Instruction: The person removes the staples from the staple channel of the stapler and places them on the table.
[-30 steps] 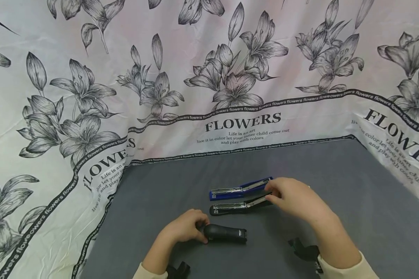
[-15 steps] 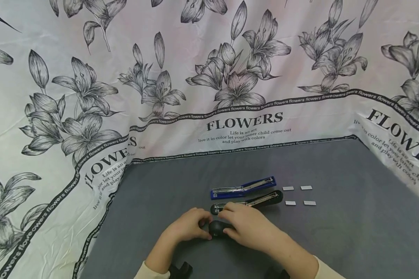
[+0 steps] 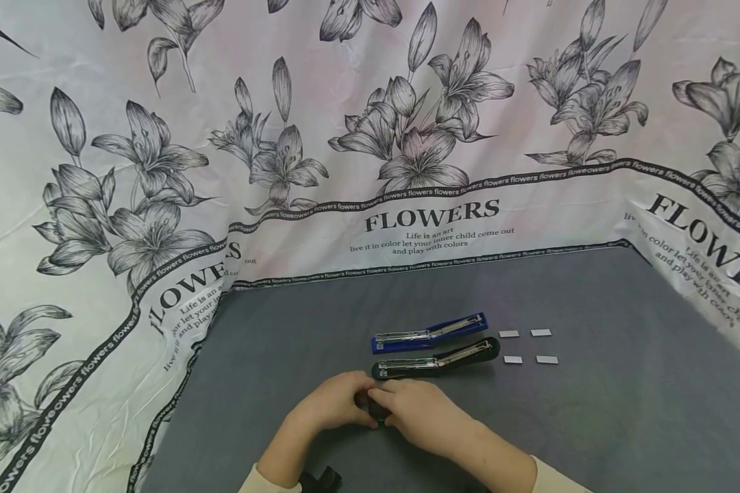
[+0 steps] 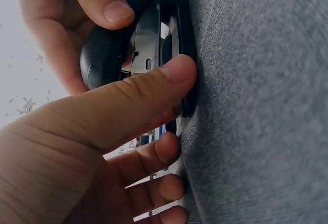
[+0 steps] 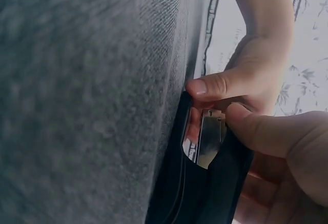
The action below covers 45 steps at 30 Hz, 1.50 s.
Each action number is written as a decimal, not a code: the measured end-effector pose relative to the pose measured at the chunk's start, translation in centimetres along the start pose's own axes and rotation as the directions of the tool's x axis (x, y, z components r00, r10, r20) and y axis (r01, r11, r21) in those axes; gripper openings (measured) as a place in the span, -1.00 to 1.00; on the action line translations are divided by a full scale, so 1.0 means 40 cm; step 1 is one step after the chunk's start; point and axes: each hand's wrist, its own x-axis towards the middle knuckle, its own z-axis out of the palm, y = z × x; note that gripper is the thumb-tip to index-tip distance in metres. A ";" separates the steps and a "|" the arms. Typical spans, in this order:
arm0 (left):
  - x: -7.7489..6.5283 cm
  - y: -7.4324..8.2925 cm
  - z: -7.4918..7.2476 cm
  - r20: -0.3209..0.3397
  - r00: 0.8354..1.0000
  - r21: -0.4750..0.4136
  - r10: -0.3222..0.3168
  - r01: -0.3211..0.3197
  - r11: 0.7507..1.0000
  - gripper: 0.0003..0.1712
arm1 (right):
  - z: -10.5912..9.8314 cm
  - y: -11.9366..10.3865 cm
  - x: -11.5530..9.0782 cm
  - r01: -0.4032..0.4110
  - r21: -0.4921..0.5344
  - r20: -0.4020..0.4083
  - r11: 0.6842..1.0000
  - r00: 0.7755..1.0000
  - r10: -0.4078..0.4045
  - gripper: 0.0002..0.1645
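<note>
On the grey counter (image 3: 623, 411), the left hand's grip (image 3: 333, 404) pinches the base (image 5: 177, 121) and the right hand's grip (image 3: 425, 419) the top (image 5: 234, 168) of the nearest black stapler (image 5: 210, 198), likely light, stiff, smooth, best held by those ends.

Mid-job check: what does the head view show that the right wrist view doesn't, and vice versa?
Only the head view: the opened blue stapler, the slim, opened black stapler beside it, and four small whitish oblong strips to their right.

Only the right wrist view: the flat silver metal magazine inside the rounded black held stapler.

Both: that held stapler, the left hand, right hand, grey woven cloth surface and white floral-printed cloth.
</note>
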 end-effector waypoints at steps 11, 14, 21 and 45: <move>-0.002 -0.001 -0.001 0.012 0.999 -0.065 -0.032 0.032 0.997 -0.64 | -0.079 0.036 -0.012 -0.012 0.236 -0.065 0.972 0.998 0.028 -0.43; -0.001 -0.010 0.005 0.008 1.000 -0.059 -0.024 0.025 0.998 -0.63 | -0.112 0.042 -0.026 -0.064 0.245 -0.053 0.967 0.995 0.079 -0.43; -0.001 -0.028 0.015 -0.007 1.000 -0.067 -0.028 0.027 0.997 -0.64 | -0.164 0.044 -0.065 -0.148 0.080 -0.141 0.986 0.977 0.158 -0.54; 0.007 -0.035 0.009 -0.011 1.000 -0.154 0.004 -0.005 0.988 -0.71 | -0.236 0.116 -0.223 -0.507 -0.039 0.042 0.861 0.860 0.509 -0.70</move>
